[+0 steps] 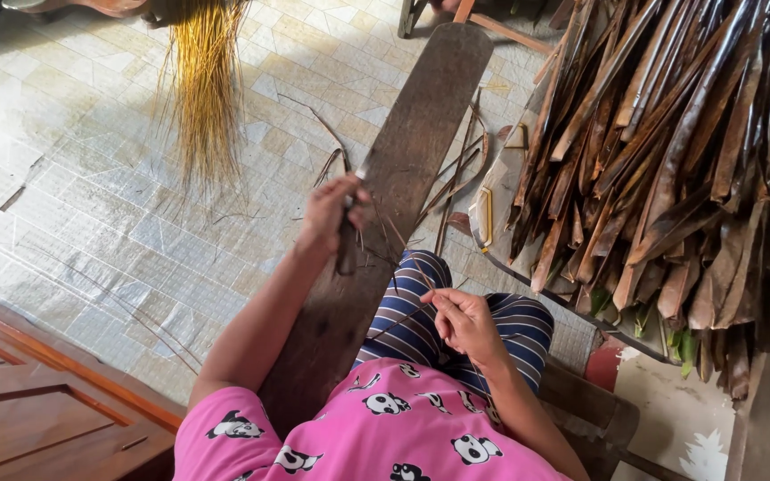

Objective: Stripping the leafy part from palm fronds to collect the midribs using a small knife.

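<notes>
Two hands at work: left hand point(330, 214) gripping a knife point(347, 240) against the wooden plank point(403, 151). Right hand point(463, 322) pinching a thin strip point(403, 258) above the striped trousers point(510, 325).

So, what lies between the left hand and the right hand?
In the head view, a thin brown strip runs from the left hand to the right hand.

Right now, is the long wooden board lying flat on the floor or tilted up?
Tilted. The wooden board slopes from the tiled floor up to the person's lap, where the left hand presses a tool onto it.
</notes>
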